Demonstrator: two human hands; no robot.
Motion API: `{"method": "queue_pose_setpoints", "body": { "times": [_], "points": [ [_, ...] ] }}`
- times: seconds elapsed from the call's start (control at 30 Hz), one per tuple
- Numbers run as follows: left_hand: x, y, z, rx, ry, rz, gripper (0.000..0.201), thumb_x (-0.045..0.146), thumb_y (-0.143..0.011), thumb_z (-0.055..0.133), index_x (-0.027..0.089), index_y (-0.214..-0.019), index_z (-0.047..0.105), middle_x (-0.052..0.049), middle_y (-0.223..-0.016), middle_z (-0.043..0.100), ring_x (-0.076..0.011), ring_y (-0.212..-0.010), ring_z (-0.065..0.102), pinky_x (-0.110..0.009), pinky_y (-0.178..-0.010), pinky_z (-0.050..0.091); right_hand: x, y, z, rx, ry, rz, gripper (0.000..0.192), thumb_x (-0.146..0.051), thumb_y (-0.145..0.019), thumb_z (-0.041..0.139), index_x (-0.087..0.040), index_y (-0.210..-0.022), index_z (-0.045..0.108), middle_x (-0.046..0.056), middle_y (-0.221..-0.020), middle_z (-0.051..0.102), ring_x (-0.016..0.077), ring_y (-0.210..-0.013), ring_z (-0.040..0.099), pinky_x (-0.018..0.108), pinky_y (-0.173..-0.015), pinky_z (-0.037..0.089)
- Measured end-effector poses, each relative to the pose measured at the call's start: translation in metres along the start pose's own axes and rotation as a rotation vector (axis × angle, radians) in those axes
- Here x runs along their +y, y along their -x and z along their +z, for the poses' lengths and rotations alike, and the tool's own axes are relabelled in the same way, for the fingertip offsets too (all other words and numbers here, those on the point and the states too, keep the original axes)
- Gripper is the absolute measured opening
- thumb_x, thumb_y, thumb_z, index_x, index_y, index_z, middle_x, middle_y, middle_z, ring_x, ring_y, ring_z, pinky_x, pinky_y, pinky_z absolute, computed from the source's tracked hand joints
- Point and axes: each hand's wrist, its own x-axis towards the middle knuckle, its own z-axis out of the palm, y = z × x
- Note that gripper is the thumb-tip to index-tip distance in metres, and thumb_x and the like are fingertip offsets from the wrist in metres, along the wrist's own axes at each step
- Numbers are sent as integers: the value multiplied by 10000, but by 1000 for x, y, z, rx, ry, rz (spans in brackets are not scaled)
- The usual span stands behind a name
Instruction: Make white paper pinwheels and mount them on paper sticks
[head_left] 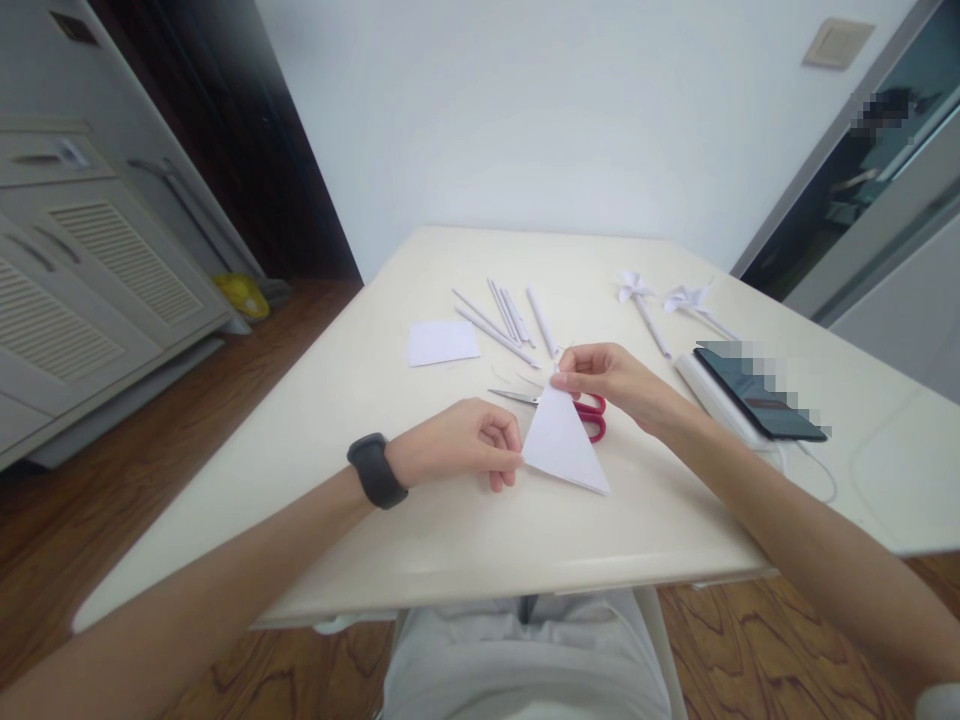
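Between my two hands is a white sheet of paper folded into a triangle (pixel 564 440). My left hand (pixel 480 445) pinches its left corner between thumb and fingertip. At the top corner, my right hand (pixel 600 375) grips the paper with thumb and fingers. Behind and partly under the triangle lies a pair of scissors (pixel 592 427) with red handles, its blades pointing left. Beyond my hands, several thin rolled paper sticks (pixel 510 315) lie on the table. To their left is a small stack of white paper (pixel 442 343).
Two paper pinwheels on sticks, one upright-looking pinwheel (pixel 634 288) and another pinwheel (pixel 686 298), lie at the back right of the table (pixel 337 560). Closer on the right, a dark phone (pixel 757 395) rests on a white box (pixel 712 400) with a cable beside it. A wall stands behind.
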Motion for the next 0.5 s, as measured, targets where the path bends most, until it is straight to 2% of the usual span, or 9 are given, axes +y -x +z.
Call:
{"method": "queue_pose_setpoints", "body": {
  "times": [0.13, 0.3, 0.5],
  "points": [
    [-1, -1, 0, -6, -4, 4, 81, 226, -722, 561, 164, -676, 537, -17, -651, 660, -147, -600, 632, -264, -586, 496, 2, -1, 0, -4, 0, -31, 267, -365, -711, 652, -150, -623, 521, -14, -609, 498, 77, -552, 408, 228, -500, 269],
    [-1, -1, 1, -11, 1, 6, 80, 221, -727, 555, 163, -678, 534, -16, -644, 657, -147, -596, 630, -265, -585, 494, 0, -1, -1, -29, 4, -34, 236, -369, -733, 628, -150, -673, 563, -3, -635, 512, 93, -589, 440, 239, -541, 314],
    [0, 0, 0, -14, -15, -7, 80, 218, -724, 556, 159, -675, 532, -16, -649, 655, -144, -596, 626, -262, -584, 491, 1, -1, -1, 11, -19, -55, 204, -339, -725, 632, -150, -670, 577, -11, -626, 519, 91, -593, 445, 246, -571, 322]
  ]
}}
